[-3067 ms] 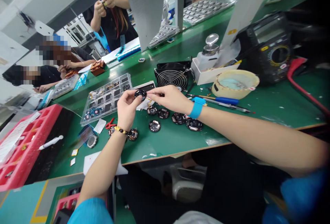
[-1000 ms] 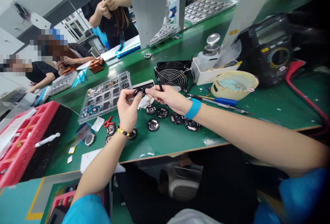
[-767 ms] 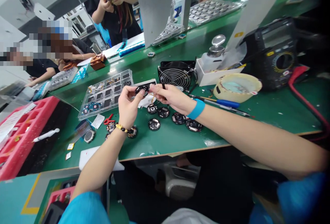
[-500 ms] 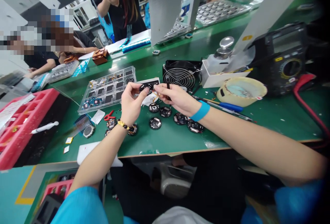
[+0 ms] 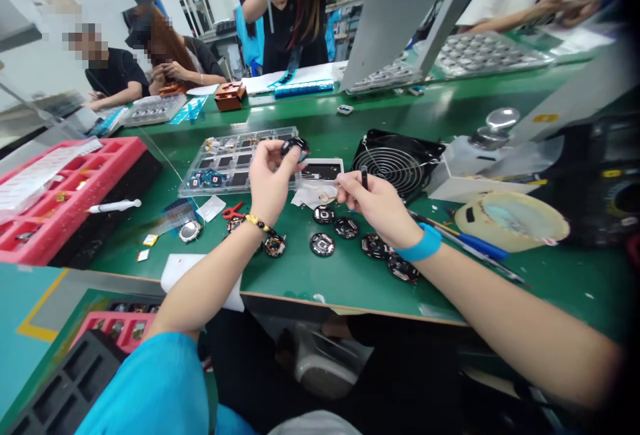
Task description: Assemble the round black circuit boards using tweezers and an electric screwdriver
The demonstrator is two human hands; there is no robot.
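The black disc (image 5: 299, 143), pinched by the left hand (image 5: 271, 178), could be scratched if the slim tool (image 5: 365, 179), gripped by the right hand (image 5: 380, 207) at four o'clock, slips.

Green surface (image 5: 295, 276) strewn with electronic parts.
Round black modules (image 5: 322, 244) lie near the front edge; farther back are a clear compartment tray (image 5: 227, 191), a black fan (image 5: 395, 167) and a cream bowl (image 5: 483, 233).

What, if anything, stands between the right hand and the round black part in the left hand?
Nothing visible stands between the right hand and the round black part; the white-edged piece across the gap seems to lie lower, on the bench.
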